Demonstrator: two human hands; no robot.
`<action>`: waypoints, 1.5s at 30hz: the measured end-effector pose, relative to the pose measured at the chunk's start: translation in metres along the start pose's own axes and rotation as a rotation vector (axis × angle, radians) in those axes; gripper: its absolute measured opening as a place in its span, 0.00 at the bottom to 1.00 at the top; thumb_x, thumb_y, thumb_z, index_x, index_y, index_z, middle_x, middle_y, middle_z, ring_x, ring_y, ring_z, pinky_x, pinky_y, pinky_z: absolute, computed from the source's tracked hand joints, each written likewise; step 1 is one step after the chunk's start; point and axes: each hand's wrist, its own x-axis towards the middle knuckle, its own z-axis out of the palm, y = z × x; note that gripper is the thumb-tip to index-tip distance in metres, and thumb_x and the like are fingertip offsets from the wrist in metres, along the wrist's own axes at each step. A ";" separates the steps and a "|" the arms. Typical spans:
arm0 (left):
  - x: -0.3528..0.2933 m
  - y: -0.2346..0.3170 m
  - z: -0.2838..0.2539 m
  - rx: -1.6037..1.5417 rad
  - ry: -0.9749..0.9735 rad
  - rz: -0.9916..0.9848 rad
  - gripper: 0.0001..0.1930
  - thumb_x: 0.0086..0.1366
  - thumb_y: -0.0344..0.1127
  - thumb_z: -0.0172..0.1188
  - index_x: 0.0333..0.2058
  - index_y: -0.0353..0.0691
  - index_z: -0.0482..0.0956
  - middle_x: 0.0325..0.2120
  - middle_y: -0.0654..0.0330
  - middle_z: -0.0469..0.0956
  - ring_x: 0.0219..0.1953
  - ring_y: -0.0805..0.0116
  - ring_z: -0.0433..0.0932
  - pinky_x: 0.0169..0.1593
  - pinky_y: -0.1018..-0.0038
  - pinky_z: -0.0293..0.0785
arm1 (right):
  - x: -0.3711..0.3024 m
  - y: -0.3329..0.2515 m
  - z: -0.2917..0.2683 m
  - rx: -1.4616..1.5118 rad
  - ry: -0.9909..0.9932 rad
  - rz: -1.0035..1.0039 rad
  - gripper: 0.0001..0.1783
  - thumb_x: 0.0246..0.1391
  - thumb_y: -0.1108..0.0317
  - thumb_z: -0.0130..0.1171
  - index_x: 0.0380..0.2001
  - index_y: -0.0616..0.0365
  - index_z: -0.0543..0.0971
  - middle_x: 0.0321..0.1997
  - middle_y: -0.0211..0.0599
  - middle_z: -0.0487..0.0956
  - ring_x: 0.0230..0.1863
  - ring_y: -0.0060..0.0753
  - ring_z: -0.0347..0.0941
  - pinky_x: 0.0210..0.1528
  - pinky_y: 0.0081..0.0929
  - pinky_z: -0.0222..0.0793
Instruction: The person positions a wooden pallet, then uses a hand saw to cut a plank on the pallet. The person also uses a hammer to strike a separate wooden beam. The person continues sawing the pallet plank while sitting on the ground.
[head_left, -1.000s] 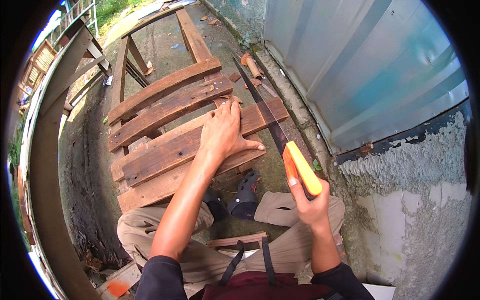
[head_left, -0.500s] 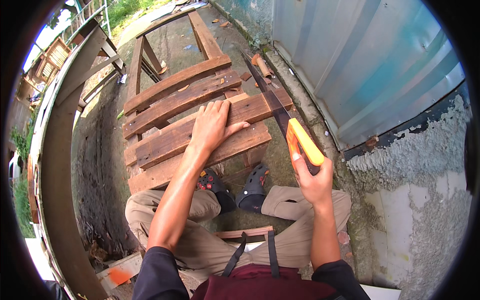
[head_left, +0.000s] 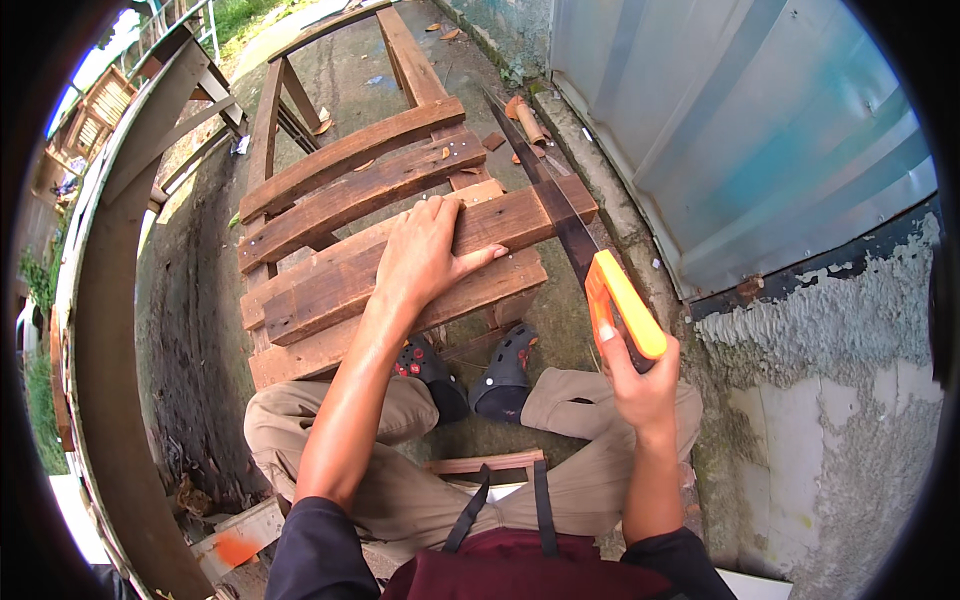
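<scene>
A handsaw (head_left: 628, 305) with an orange handle and dark blade is in my right hand (head_left: 642, 385), its fingers wrapped round the grip. The blade slants away from me across a brown wooden plank (head_left: 330, 290), near the plank's right end. That plank lies crosswise on a slatted wooden bench (head_left: 400, 322). My left hand (head_left: 422, 250) presses down on the plank's middle, fingers bent toward its far edge and thumb stretched to the right. Where the blade meets the wood, the depth of any cut cannot be made out.
Beyond the slats, the bench frame (head_left: 415, 65) stretches away from me. A corrugated metal sheet (head_left: 740, 140) and a peeling wall (head_left: 830, 430) stand close on the right. At left is a long wooden structure (head_left: 110, 330). My clogs (head_left: 505, 370) rest below the bench's near edge.
My right hand has drawn the saw back toward me and slightly right. The plank sits a little further right in view, with my left hand still on it.
</scene>
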 end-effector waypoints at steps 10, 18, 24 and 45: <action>0.015 0.005 -0.002 0.081 -0.295 -0.173 0.57 0.53 0.82 0.60 0.65 0.35 0.69 0.68 0.39 0.67 0.70 0.43 0.68 0.69 0.44 0.66 | -0.001 0.000 -0.005 0.125 -0.003 0.084 0.13 0.66 0.67 0.64 0.29 0.64 0.82 0.19 0.18 0.73 0.22 0.11 0.64 0.24 0.20 0.56; 0.014 0.005 -0.004 0.066 -0.309 -0.167 0.54 0.55 0.79 0.62 0.63 0.33 0.70 0.68 0.38 0.68 0.71 0.43 0.67 0.68 0.45 0.68 | -0.059 -0.051 -0.042 -0.112 -0.003 0.133 0.11 0.64 0.68 0.66 0.32 0.66 0.83 0.21 0.25 0.77 0.24 0.13 0.68 0.26 0.22 0.62; 0.018 0.002 -0.005 0.015 -0.293 -0.156 0.54 0.54 0.78 0.64 0.61 0.31 0.72 0.67 0.35 0.68 0.68 0.42 0.70 0.67 0.48 0.70 | 0.018 -0.037 -0.009 -0.118 -0.080 0.068 0.12 0.66 0.68 0.64 0.31 0.66 0.82 0.21 0.22 0.76 0.24 0.11 0.66 0.26 0.21 0.61; 0.021 0.002 -0.011 -0.061 -0.180 -0.107 0.48 0.43 0.72 0.76 0.48 0.31 0.82 0.51 0.46 0.77 0.56 0.49 0.76 0.59 0.46 0.74 | 0.005 -0.029 0.009 -0.004 0.019 0.037 0.15 0.67 0.65 0.64 0.25 0.59 0.78 0.17 0.19 0.71 0.16 0.12 0.62 0.19 0.20 0.55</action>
